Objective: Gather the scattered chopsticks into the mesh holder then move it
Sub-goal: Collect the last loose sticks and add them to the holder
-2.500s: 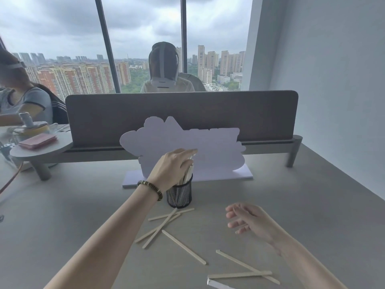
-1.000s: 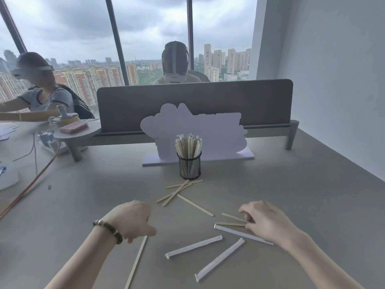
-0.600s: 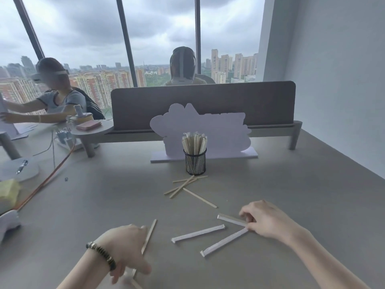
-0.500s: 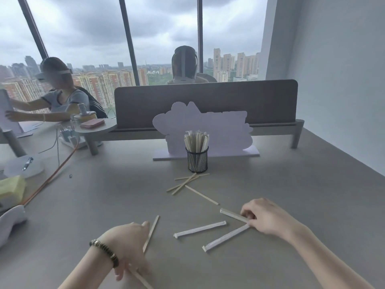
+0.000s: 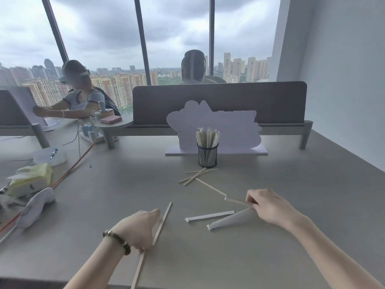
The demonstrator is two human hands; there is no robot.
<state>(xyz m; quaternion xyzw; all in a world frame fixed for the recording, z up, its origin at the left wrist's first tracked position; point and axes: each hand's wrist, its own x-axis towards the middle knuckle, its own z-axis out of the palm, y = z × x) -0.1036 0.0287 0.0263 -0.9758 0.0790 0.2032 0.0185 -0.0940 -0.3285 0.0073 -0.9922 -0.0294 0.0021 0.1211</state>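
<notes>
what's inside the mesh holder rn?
The mesh holder holds an upright bundle of chopsticks, tops sticking out above the rim. Their lower ends show only dimly through the mesh; an exact count isn't readable.

Grey surface. White cut-out sign stood beyond the fingers, before a grey divider panel. Tissue pack, orange cable and white disc laid far left.

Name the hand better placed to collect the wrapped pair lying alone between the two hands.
Right. The right hand already grips two wrapped pairs whose ends lie beside the loose wrapped pair; the left hand holds bare chopsticks farther off.
</notes>
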